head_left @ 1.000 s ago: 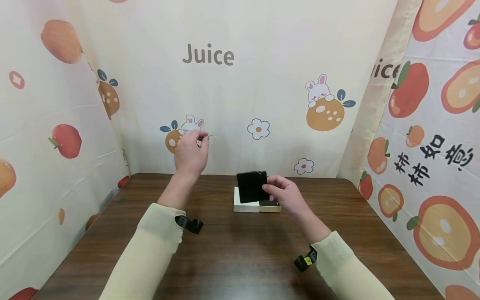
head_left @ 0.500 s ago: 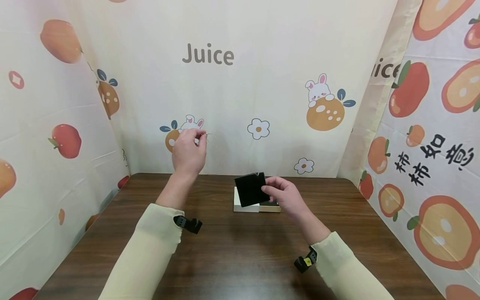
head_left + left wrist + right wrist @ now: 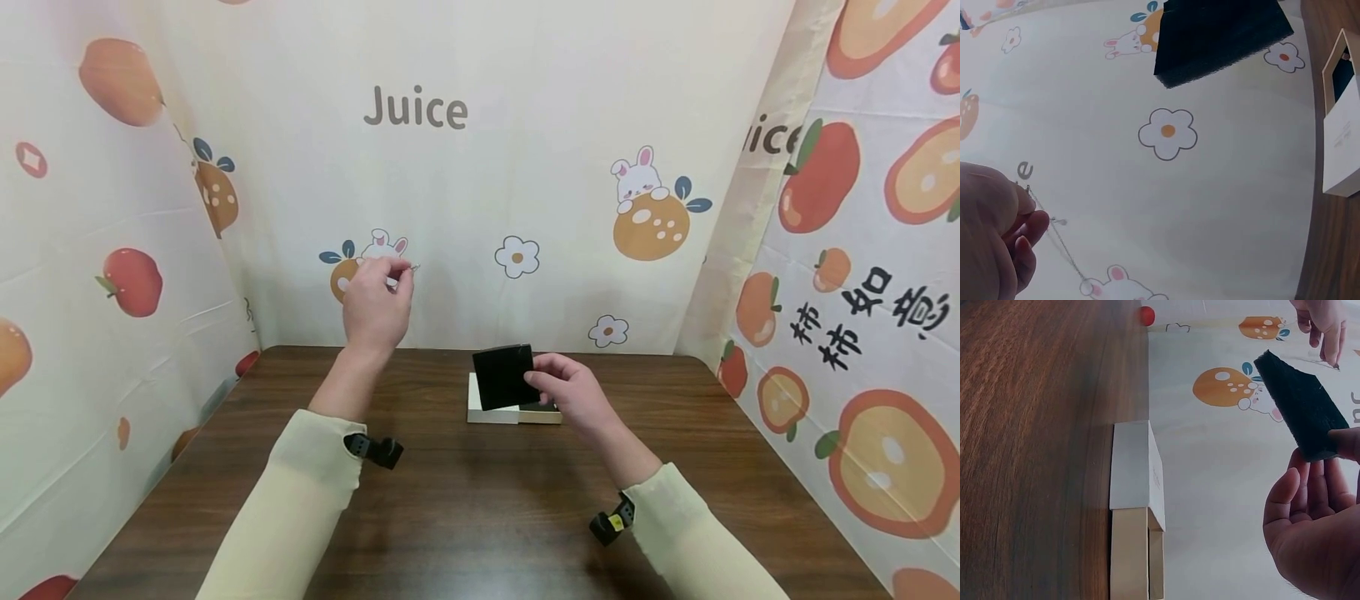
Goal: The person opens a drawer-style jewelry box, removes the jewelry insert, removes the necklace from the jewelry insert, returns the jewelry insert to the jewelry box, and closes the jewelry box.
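Raised at the left in the head view, my left hand (image 3: 378,304) pinches a thin silvery chain between thumb and fingers. In the left wrist view the chain necklace (image 3: 1066,247) hangs from the fingertips, with a small piece dangling beside it. My right hand (image 3: 572,390) grips a black square foam pad (image 3: 501,377) by its right edge and holds it up over the box. The right wrist view shows the pad's thickness and a notched edge. On the table behind the pad lies a small white box (image 3: 491,413), its tan inner tray (image 3: 1130,553) slid partly out.
The brown wooden table (image 3: 457,508) stretches below both arms. A printed fruit curtain (image 3: 555,125) stands along the back and both sides, close behind the left hand. Each wrist wears a small black camera on a strap.
The foam pad tilted, then turned partly back toward level in my right hand. My left hand drifted slightly left, still pinching the chain. The box has stayed put.
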A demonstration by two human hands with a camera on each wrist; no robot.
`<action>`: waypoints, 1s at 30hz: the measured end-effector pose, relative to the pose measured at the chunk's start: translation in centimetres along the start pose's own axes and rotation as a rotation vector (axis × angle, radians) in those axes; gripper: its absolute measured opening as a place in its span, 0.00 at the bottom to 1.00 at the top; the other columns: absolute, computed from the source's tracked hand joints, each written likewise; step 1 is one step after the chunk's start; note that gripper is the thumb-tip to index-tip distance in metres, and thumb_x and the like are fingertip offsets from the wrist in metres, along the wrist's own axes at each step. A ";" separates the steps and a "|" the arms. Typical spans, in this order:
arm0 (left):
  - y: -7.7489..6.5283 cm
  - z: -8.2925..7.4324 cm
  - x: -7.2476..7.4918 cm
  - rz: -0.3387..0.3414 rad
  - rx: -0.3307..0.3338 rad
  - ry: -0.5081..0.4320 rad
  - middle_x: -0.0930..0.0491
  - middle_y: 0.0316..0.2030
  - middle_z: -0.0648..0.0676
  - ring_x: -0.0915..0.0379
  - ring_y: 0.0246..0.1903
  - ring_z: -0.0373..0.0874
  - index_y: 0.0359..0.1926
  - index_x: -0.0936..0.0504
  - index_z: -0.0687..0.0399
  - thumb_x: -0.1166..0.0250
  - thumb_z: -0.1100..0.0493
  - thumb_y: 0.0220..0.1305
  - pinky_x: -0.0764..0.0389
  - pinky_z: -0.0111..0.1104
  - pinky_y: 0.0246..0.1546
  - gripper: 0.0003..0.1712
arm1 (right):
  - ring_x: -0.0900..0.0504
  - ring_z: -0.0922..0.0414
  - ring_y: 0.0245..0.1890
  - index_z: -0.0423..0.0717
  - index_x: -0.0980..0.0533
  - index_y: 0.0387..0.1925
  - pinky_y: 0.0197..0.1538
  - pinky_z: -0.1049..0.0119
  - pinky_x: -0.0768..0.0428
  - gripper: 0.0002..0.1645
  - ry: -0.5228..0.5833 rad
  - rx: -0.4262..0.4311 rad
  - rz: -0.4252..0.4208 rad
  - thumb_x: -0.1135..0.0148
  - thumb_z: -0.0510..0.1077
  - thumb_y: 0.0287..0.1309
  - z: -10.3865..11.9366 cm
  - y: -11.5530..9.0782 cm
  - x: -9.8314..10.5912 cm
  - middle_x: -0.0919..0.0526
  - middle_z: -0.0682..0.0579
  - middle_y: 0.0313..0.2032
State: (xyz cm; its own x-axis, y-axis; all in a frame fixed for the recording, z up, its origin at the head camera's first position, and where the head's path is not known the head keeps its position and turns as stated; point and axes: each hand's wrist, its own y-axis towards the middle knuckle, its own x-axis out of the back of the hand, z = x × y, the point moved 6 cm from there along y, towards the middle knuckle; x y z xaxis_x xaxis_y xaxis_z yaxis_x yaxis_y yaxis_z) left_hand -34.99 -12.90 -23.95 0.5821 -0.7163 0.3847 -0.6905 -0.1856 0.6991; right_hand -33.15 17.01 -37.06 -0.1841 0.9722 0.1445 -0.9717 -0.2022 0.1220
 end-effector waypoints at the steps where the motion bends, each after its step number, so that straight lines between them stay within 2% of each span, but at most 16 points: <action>1: 0.0 0.1 0.0 0.005 0.003 -0.001 0.12 0.47 0.63 0.14 0.46 0.57 0.53 0.10 0.63 0.34 0.59 0.81 0.08 0.48 0.47 0.13 | 0.22 0.56 0.35 0.38 0.18 0.56 0.42 0.69 0.18 0.14 -0.002 -0.003 -0.001 0.34 0.42 0.76 0.0 0.0 0.0 0.15 0.55 0.45; 6: -0.2 0.6 -0.1 0.029 0.024 0.001 0.12 0.48 0.63 0.13 0.46 0.57 0.54 0.10 0.63 0.33 0.58 0.80 0.08 0.49 0.53 0.13 | 0.22 0.56 0.36 0.38 0.19 0.57 0.42 0.70 0.17 0.15 0.004 -0.025 -0.013 0.35 0.44 0.77 -0.2 0.2 0.4 0.16 0.54 0.46; 12: -0.6 1.1 -0.1 0.058 0.018 0.000 0.12 0.49 0.63 0.15 0.47 0.57 0.54 0.09 0.64 0.33 0.58 0.80 0.08 0.49 0.48 0.14 | 0.22 0.57 0.35 0.41 0.19 0.56 0.44 0.69 0.17 0.14 0.018 -0.039 -0.023 0.35 0.44 0.78 -0.1 0.2 0.6 0.17 0.55 0.45; 20: -0.9 1.7 -0.2 0.100 0.005 -0.002 0.12 0.47 0.63 0.16 0.44 0.56 0.53 0.09 0.65 0.32 0.59 0.79 0.09 0.48 0.47 0.13 | 0.22 0.57 0.36 0.41 0.19 0.54 0.43 0.71 0.17 0.11 0.045 -0.042 -0.027 0.35 0.42 0.78 0.0 0.3 0.6 0.17 0.56 0.45; 25: -1.2 2.9 -0.2 0.116 0.044 0.006 0.13 0.49 0.63 0.16 0.46 0.57 0.55 0.09 0.64 0.32 0.59 0.79 0.08 0.49 0.49 0.14 | 0.23 0.58 0.34 0.42 0.19 0.54 0.43 0.70 0.16 0.10 0.042 -0.045 -0.032 0.35 0.41 0.77 0.0 0.3 0.7 0.18 0.55 0.43; 30: -1.5 4.2 0.3 0.110 0.076 0.014 0.13 0.48 0.64 0.16 0.44 0.57 0.55 0.09 0.64 0.32 0.59 0.79 0.10 0.47 0.46 0.14 | 0.22 0.59 0.35 0.39 0.20 0.55 0.43 0.70 0.17 0.12 0.029 -0.043 -0.027 0.35 0.42 0.77 -0.1 0.3 0.7 0.18 0.56 0.43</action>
State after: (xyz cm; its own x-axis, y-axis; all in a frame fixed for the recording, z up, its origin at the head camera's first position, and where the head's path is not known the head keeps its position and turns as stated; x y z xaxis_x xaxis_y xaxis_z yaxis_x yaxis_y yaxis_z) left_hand -35.61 -15.62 -27.40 0.5062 -0.7261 0.4653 -0.7810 -0.1572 0.6044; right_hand -33.62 17.67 -37.01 -0.1615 0.9804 0.1128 -0.9817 -0.1712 0.0828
